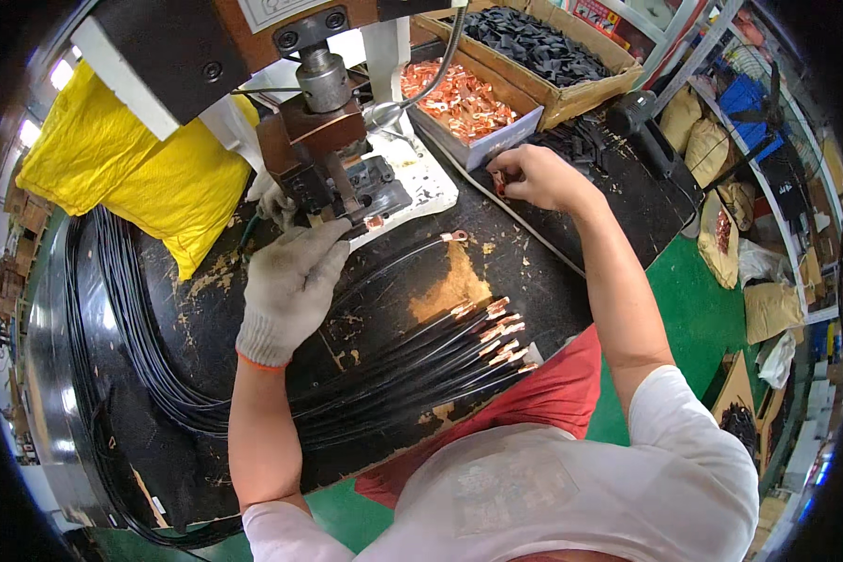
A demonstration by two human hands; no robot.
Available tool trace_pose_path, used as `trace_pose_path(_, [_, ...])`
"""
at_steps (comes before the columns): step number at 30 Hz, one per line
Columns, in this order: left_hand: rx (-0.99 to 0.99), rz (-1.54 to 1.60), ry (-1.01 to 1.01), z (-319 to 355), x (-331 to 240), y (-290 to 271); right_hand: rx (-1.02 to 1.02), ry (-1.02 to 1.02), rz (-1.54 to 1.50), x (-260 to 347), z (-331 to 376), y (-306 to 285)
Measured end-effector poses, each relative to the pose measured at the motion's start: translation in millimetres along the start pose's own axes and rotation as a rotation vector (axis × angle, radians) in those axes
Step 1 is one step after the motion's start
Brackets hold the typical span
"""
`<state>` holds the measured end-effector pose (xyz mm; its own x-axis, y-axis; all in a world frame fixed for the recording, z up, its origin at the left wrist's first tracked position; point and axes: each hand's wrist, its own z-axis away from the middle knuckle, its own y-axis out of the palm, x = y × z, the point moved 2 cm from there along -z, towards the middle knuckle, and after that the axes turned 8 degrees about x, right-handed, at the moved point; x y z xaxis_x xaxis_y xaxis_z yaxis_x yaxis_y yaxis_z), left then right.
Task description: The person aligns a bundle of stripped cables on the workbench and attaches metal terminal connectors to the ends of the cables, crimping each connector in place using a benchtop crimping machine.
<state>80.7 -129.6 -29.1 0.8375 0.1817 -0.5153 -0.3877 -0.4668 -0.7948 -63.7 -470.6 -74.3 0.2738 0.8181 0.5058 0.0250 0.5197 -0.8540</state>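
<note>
My left hand [295, 276], in a pale knitted glove, is closed around the end of a black cable [354, 225] at the press. Its copper lug [375, 222] lies at the metal die [384, 199] under the press head [323, 89]. My bare right hand [541, 178] pinches a small copper lug [500, 182] beside the box of loose copper lugs [459, 98]. On the bench, between my arms, rests a bundle of black cables [412, 361] with copper lugs on their ends. Another lugged cable [407, 251] lies apart from them.
A carton of black sleeves [534, 42] stands behind the lug box. Loose black sleeves [576, 145] lie right of it. A yellow sack [136, 164] leans left of the press. Long cables [140, 318] curve over the bench's left side. Beside the press is another pale glove [270, 199], partly hidden.
</note>
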Motion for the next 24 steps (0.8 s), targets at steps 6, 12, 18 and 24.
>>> trace_pose_path(6, [-0.077,-0.040,0.054,2.7,14.0,10.9,0.042,-0.138,0.092,-5.9,5.0,4.2])
trace_pose_path(12, [-0.056,-0.035,0.011,2.5,13.2,11.9,-0.244,-0.168,0.132,-17.1,24.5,1.5])
trace_pose_path(18, [-0.079,-0.001,0.005,1.6,13.0,11.5,-0.190,0.092,0.108,-21.8,51.4,-9.9])
trace_pose_path(24, [-0.054,0.057,-0.046,2.6,8.7,11.2,-0.208,0.072,-0.036,-10.0,14.7,-1.9])
